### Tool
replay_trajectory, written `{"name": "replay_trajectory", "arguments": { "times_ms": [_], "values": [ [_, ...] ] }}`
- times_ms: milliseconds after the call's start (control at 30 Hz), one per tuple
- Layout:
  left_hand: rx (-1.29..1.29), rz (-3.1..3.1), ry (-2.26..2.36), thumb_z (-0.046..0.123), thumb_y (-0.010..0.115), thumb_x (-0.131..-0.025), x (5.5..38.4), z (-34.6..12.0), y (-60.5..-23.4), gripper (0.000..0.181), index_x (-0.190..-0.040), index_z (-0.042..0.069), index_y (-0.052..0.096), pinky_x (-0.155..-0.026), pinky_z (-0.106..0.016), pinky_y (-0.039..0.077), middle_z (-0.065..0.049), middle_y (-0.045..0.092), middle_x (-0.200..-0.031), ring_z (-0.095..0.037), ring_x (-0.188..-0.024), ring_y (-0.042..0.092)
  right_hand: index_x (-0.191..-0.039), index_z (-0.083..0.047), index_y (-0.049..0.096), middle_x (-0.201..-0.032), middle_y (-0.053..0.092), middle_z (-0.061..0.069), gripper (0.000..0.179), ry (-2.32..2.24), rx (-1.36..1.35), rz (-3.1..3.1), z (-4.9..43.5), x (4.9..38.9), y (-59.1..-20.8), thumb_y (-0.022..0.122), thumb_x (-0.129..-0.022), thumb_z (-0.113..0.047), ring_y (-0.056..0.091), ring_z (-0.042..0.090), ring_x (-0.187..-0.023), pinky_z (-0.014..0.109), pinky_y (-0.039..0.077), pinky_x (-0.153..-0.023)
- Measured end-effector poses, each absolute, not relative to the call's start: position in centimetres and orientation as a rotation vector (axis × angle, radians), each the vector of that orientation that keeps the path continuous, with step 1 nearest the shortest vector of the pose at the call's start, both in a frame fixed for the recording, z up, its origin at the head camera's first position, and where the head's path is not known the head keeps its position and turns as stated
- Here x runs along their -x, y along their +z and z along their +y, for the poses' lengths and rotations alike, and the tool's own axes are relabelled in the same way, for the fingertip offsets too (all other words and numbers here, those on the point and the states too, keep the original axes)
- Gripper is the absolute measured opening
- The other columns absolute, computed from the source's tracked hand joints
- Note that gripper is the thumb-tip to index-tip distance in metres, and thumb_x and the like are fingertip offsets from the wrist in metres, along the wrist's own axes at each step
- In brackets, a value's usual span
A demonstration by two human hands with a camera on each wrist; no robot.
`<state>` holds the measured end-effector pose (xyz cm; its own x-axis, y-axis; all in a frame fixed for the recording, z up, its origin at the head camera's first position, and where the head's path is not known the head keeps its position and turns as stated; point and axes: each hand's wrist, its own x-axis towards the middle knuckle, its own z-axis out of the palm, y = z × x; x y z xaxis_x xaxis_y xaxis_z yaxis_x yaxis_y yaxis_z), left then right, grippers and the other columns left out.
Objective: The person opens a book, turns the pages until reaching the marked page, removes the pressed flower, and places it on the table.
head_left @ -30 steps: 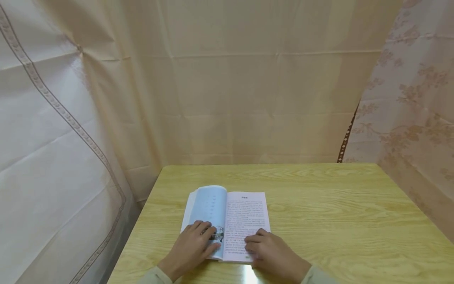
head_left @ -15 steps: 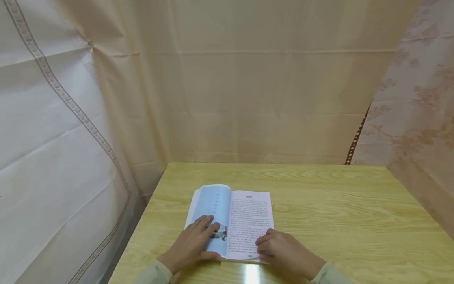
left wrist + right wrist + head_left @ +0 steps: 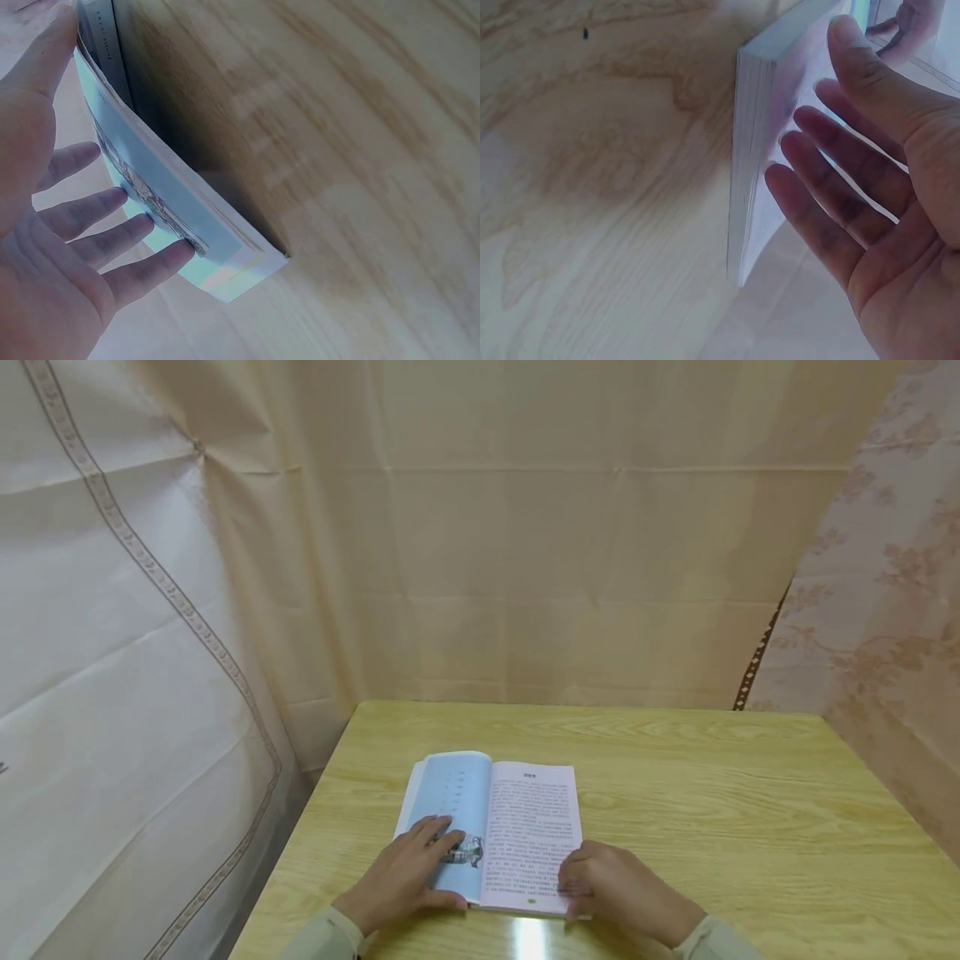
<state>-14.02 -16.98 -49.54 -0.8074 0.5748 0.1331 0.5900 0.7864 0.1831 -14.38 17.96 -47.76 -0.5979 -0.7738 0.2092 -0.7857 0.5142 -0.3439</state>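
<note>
A thick paperback book (image 3: 529, 827) lies spread on the table, a pale blue page on its left and a printed white page on its right. On the blue page (image 3: 447, 789) the left hand (image 3: 401, 875) rests with fingers extended over a drawing, the thumb by the bottom edge. The right hand (image 3: 626, 893) touches the lower right corner of the white page. In the right wrist view its fingers (image 3: 817, 202) are nearly straight against the page, beside the book's stacked page edges (image 3: 746, 150). The left wrist view shows the left fingertips on the drawing.
The wooden table (image 3: 712, 810) extends right of and behind the book. A beige curtain (image 3: 540, 568) hangs behind it, with a white cloth (image 3: 112, 652) at the left and a flower-patterned one (image 3: 885, 602) at the right.
The right hand has slid right across the white page to its outer corner. The page's lower corner, slightly lifted half a second ago, now lies flat. The left thumb moved down to the bottom edge.
</note>
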Motion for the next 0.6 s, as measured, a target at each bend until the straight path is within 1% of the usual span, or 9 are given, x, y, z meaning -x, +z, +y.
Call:
{"name": "replay_trajectory", "arguments": {
  "times_ms": [100,267,333,467,600],
  "values": [
    [0.948,-2.916,-0.333,0.076,0.063,-0.081,14.0,-17.0,-49.4,0.089,-0.145,0.015,0.056,-0.106,-0.051,0.049,-0.014,0.049,-0.151,-0.033,-0.139,0.047,-0.097,-0.017,0.08,-0.101,0.073,-0.009,0.027,0.644,-1.379,-2.714,18.0,14.3,-47.6,0.086,-0.075,-0.032,0.064,0.004,-0.091,0.02,0.057,-0.076],
    [0.956,-2.918,-0.322,0.076,0.064,-0.079,13.9,-17.1,-49.5,0.091,-0.146,0.015,0.056,-0.106,-0.051,0.049,-0.014,0.049,-0.151,-0.033,-0.138,0.048,-0.101,-0.017,0.08,-0.112,0.072,-0.003,0.037,0.494,-1.386,-2.664,17.6,14.1,-48.4,0.087,-0.074,-0.041,0.064,0.012,-0.1,0.024,0.058,-0.08],
    [0.96,-2.921,-0.32,0.077,0.066,-0.078,13.9,-17.1,-49.5,0.093,-0.147,0.015,0.055,-0.106,-0.052,0.049,-0.014,0.049,-0.151,-0.034,-0.139,0.047,-0.101,-0.017,0.08,-0.114,0.072,-0.001,0.038,0.44,-1.401,-2.66,17.4,14.0,-48.7,0.087,-0.075,-0.043,0.064,0.013,-0.1,0.023,0.057,-0.08],
    [0.976,-2.912,-0.322,0.076,0.066,-0.079,13.9,-17.1,-49.5,0.093,-0.148,0.015,0.054,-0.105,-0.053,0.049,-0.015,0.05,-0.151,-0.036,-0.138,0.047,-0.097,-0.017,0.08,-0.112,0.073,0.0,0.031,0.393,-1.438,-2.621,17.3,14.1,-48.9,0.087,-0.077,-0.039,0.065,0.012,-0.098,0.022,0.057,-0.079],
    [0.988,-2.899,-0.302,0.075,0.065,-0.08,14.0,-17.1,-49.4,0.092,-0.148,0.015,0.054,-0.105,-0.052,0.049,-0.015,0.05,-0.151,-0.036,-0.138,0.048,-0.095,-0.015,0.081,-0.107,0.075,0.001,0.029,0.425,-1.482,-2.552,17.5,14.4,-48.6,0.085,-0.078,-0.038,0.067,0.011,-0.093,0.02,0.057,-0.078]
  ]
}}
